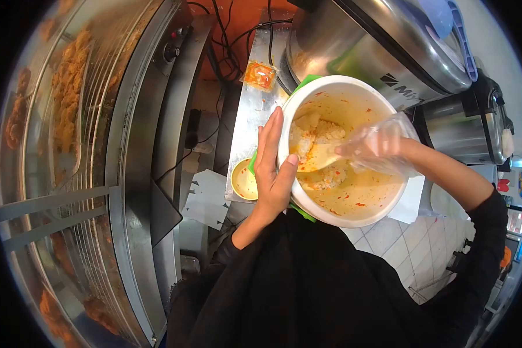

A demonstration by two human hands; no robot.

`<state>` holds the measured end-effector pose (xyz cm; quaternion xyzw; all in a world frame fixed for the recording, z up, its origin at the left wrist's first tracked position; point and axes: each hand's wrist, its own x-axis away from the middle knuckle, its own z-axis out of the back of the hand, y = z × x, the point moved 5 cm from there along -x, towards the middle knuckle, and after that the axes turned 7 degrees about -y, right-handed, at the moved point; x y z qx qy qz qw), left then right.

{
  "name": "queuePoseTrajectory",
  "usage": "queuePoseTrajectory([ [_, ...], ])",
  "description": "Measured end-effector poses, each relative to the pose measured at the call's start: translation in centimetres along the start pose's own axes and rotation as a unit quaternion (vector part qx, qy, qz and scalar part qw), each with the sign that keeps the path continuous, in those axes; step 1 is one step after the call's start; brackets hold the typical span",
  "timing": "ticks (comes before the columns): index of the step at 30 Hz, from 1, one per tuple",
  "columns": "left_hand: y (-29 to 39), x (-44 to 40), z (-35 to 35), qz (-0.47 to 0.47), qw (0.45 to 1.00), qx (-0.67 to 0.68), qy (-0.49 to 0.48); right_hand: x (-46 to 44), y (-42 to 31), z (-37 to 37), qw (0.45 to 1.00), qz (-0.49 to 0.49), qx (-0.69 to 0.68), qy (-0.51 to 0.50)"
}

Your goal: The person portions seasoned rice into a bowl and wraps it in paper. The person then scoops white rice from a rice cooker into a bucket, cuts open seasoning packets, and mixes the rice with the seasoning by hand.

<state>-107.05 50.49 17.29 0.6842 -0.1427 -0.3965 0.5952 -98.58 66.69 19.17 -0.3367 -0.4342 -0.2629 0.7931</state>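
Observation:
A deep white tub is tilted towards me, with orange-red bits stuck to its inner wall. Clumps of rice lie in it. My left hand rests against the tub's left rim, fingers spread along the outside and thumb over the edge. Inside the tub, my right hand, in a clear plastic glove, is closed on the handle of a pale yellow paddle. The paddle's blade touches the rice. Something green shows behind the tub.
A small yellow bowl and a packet with orange contents are on the metal table. Large steel cookers stand behind and to the right. A glass display case with fried food fills the left. Black cables hang at the back.

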Motion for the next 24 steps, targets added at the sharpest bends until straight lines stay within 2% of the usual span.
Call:
queuePoseTrajectory([
  [2,-0.1,0.0,0.0,0.002,1.0,0.004,0.006,-3.0,-0.9,-1.0,0.983,0.106,0.143,0.039],
  [5,-0.3,0.1,0.0,-0.003,1.0,0.011,0.007,-5.2,-2.5,-2.4,0.899,0.252,0.345,0.098],
  [6,-0.3,0.1,0.0,-0.003,1.0,0.002,0.005,-5.8,-2.0,-2.9,0.86,0.245,0.445,0.034],
  [7,-0.3,0.2,0.0,-0.001,1.0,0.001,0.004,-5.6,-1.4,-3.0,0.861,0.247,0.444,0.033],
  [9,-0.4,0.1,0.0,-0.003,1.0,0.003,0.002,-4.3,-0.7,-2.7,0.823,0.305,0.466,0.113],
  [11,-0.3,0.0,0.0,0.0,1.0,0.003,0.003,1.3,-2.1,0.6,0.937,0.133,0.314,0.069],
  [12,-0.2,0.1,0.0,0.003,1.0,0.003,0.003,3.1,-3.5,1.3,0.937,0.135,0.315,0.068],
  [14,-0.2,0.1,0.0,0.003,1.0,0.005,0.004,5.2,-4.4,2.7,0.959,-0.002,0.266,0.097],
  [17,-0.1,0.1,-0.1,0.004,1.0,0.01,0.005,2.7,-4.8,1.7,0.94,0.017,0.309,0.144],
  [21,-0.3,0.1,0.0,-0.005,0.999,0.037,0.008,-1.4,-4.4,-0.3,0.911,0.048,0.39,0.13],
  [23,-0.4,0.2,0.1,-0.003,0.999,0.04,0.01,-4.8,-2.3,-2.6,0.853,0.163,0.454,0.198],
  [24,-0.4,0.1,0.0,-0.005,0.999,0.047,0.01,-4.8,-2.2,-2.7,0.853,0.164,0.455,0.197],
])
